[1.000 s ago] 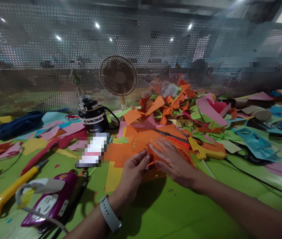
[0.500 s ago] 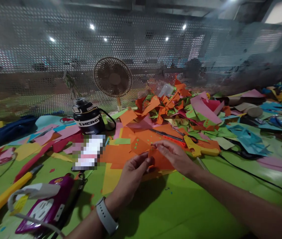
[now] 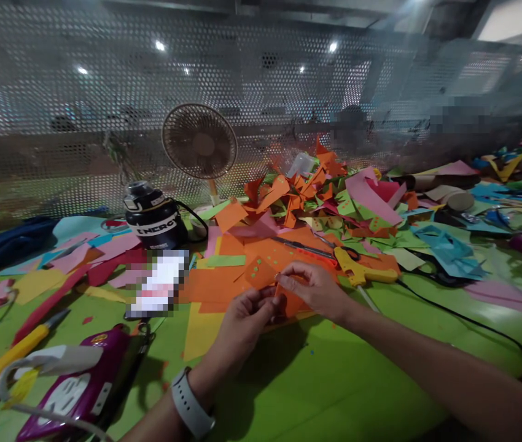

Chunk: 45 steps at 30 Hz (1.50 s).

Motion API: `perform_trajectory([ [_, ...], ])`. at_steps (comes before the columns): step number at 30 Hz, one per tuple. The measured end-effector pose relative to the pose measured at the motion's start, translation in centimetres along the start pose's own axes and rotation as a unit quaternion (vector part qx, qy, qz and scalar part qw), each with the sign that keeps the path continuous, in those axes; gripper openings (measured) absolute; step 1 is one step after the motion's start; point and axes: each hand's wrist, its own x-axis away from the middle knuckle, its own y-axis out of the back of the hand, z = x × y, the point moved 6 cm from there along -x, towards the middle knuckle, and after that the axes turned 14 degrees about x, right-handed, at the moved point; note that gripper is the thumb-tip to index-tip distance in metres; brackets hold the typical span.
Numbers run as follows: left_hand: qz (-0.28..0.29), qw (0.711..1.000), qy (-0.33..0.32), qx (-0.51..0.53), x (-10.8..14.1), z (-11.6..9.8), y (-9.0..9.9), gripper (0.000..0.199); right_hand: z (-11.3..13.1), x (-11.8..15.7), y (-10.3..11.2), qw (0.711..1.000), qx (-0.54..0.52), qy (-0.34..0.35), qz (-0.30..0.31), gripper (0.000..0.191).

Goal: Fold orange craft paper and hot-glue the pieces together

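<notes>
My left hand (image 3: 249,322), with a pale watch strap at the wrist, is closed in a pinch on a small orange paper piece (image 3: 280,293), whose shape is mostly covered by my fingers. Thumb and fingers pressed together, my right hand (image 3: 311,287) meets the top of that piece; anything tiny in its fingertips is too small to make out. Just behind both hands lies an orange square with small green bits (image 3: 261,271). Beneath are larger orange sheets (image 3: 219,287) and a yellow sheet (image 3: 196,334). Right of my right hand rests a yellow glue gun (image 3: 357,269).
Scissors (image 3: 300,248) lie behind my hands, before a heap of paper scraps (image 3: 288,193). A fan (image 3: 201,144) and a black bottle (image 3: 153,221) stand at the back left. Left are a phone (image 3: 159,285), a purple power strip (image 3: 77,387) and a yellow-handled tool (image 3: 7,362). The glue gun's cord (image 3: 468,313) runs right.
My right hand has come slightly down and closer to my left hand. The whole view has shifted a little, so things appear further left.
</notes>
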Motion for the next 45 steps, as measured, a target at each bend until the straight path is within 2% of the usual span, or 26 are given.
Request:
perform_trajectory([
  [6, 0.016, 1.000, -0.007, -0.007, 0.0, -0.2, -0.2, 0.033, 0.0, -0.2, 0.1, 1.000, 0.010, -0.010, -0.001, 0.032],
  [11, 0.003, 1.000, -0.008, -0.008, 0.1, -0.3, -0.2, 0.031, 0.4, -0.3, 0.1, 0.999, -0.030, -0.016, 0.036, 0.040],
  [15, -0.015, 1.000, -0.004, -0.006, 0.1, -0.2, 0.0, 0.035, 0.4, -0.2, 0.3, 0.998, -0.054, -0.014, 0.019, 0.044],
  [19, -0.014, 1.000, -0.014, -0.009, 0.0, -0.2, 0.0, 0.037, 0.0, 0.0, 0.4, 1.000, -0.022, -0.018, -0.005, 0.041],
  [26, 0.006, 1.000, -0.019, -0.023, 0.0, -0.2, -0.1, 0.039, -0.3, -0.1, -0.1, 0.999, 0.043, -0.006, 0.006, 0.038],
  [31, -0.003, 1.000, 0.012, -0.018, 0.0, 0.3, 0.2, 0.041, 0.0, 0.0, 0.3, 0.997, 0.082, 0.009, -0.010, 0.039],
  [36, -0.035, 0.999, 0.020, -0.020, 0.0, 0.2, 0.7, 0.043, -0.3, -0.3, 0.8, 0.999, 0.033, -0.009, 0.009, 0.048],
  [38, -0.051, 0.999, 0.009, -0.007, 0.0, -0.1, 0.8, 0.045, -0.3, -0.5, 1.7, 0.999, -0.025, -0.027, -0.001, 0.054],
  [41, -0.072, 0.997, -0.005, -0.001, 0.0, -0.6, 1.1, 0.048, 0.1, -0.8, 4.7, 0.989, -0.107, -0.046, -0.087, 0.053],
  [43, -0.075, 0.997, -0.018, 0.004, -0.1, -1.0, 1.4, 0.049, 0.8, -0.5, 7.2, 0.984, -0.114, -0.036, -0.135, 0.047],
  [45, -0.071, 0.997, -0.031, 0.010, -0.3, -1.3, 1.7, 0.048, 1.4, 0.2, 9.6, 0.986, -0.064, -0.028, -0.153, 0.046],
])
